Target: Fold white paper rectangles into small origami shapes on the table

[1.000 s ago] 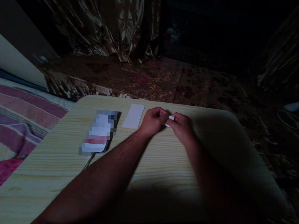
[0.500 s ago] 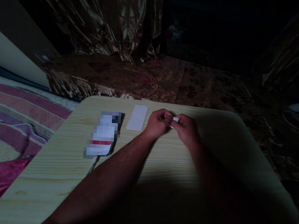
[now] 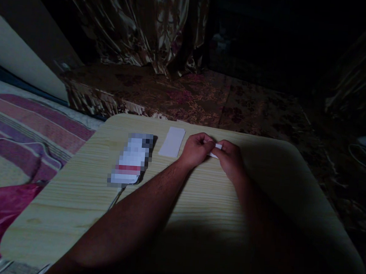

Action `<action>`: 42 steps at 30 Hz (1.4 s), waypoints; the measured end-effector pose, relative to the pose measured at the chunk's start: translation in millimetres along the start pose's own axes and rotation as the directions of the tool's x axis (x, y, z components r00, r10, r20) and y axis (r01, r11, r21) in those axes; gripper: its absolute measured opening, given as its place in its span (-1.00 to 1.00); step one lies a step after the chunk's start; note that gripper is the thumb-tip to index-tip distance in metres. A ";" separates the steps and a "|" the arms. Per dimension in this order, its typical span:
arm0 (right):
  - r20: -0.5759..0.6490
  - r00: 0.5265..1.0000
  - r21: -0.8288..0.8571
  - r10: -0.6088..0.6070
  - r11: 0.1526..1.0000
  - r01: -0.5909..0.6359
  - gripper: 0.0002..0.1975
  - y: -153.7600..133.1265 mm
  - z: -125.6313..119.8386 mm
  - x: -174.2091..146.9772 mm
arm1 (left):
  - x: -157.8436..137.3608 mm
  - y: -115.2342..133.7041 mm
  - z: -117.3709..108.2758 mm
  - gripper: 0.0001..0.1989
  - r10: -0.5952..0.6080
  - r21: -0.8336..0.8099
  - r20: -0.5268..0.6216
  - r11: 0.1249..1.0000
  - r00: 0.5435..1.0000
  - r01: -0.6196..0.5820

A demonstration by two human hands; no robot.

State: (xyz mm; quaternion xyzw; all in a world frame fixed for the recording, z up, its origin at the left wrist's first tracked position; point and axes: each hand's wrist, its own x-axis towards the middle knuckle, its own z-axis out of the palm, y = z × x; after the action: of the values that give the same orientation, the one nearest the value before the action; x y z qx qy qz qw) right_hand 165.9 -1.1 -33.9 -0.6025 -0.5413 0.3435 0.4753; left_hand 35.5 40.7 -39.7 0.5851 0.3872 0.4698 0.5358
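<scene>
The small white paper (image 3: 218, 146) is between the two hands, over the far part of the pale table (image 3: 197, 208). Only bits of it peek out, so I cannot tell its whole shape.

The left hand (image 3: 195, 151) has its fingers curled in and its thumb pressed close, with no big gap. It pinches the small white paper from the left side. The right hand (image 3: 232, 157) has hold of the other side, with its thumb on the near side and its fingers bent behind. Some fingertips are hidden, so I cannot tell how each one sits. The two hands are very near each other.

Just left of the left hand, some white sheets (image 3: 172, 142) lie flat on the table. More to the left is a blurry phone-like thing (image 3: 131, 158), with a red stripe across it. A white cord (image 3: 115, 200) comes from its near end and goes behind the left arm.

Past the table's left side is a stripy blanket (image 3: 47, 120), with shiny pink cloth (image 3: 4, 213) nearer. Behind the table hangs a shiny curtain (image 3: 165, 24).
</scene>
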 end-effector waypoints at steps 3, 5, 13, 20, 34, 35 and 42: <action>0.005 0.999 0.002 0.036 0.999 -0.036 -0.82 1.0 -0.1 3.2 | -0.1 0.3 0.2 -0.88 0.020 0.021 -0.003 1.000 1.000 -0.020; 0.034 0.998 0.006 0.058 0.998 -0.059 -0.81 -1.6 -2.1 5.9 | -0.1 1.4 0.4 -0.88 0.021 0.024 -0.008 1.000 1.000 -0.021; 0.104 0.995 0.081 0.006 0.997 -0.015 -0.83 -19.4 1.0 28.9 | 4.0 4.5 -2.4 -0.89 -0.036 -0.124 -0.190 0.992 0.981 0.013; 0.058 0.998 0.126 -0.020 0.992 0.012 -0.83 -3.3 12.8 28.2 | 6.5 -4.3 -2.2 -0.89 -0.008 -0.088 -0.189 0.996 0.982 -0.009; 0.045 0.997 0.057 -0.066 0.996 0.063 -0.81 0.1 7.8 26.6 | 6.7 -2.3 -3.4 -0.87 -0.023 -0.043 -0.128 0.999 0.992 0.017; 0.044 0.997 0.051 -0.065 0.997 0.063 -0.81 -0.5 7.6 25.9 | 7.0 -2.5 -3.7 -0.89 -0.029 -0.053 -0.128 0.998 0.991 0.022; 0.037 0.998 0.008 -0.056 0.998 0.055 -0.80 -3.8 6.6 23.1 | 8.2 -1.5 -5.0 -0.95 -0.079 -0.117 -0.114 0.991 0.990 0.066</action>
State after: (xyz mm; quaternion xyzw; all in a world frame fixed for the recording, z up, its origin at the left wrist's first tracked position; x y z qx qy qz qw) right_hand 162.6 22.7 -30.1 -0.5793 -0.5654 0.3430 0.4766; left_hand 32.9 50.1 -40.2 0.5103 0.4123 0.5051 0.5608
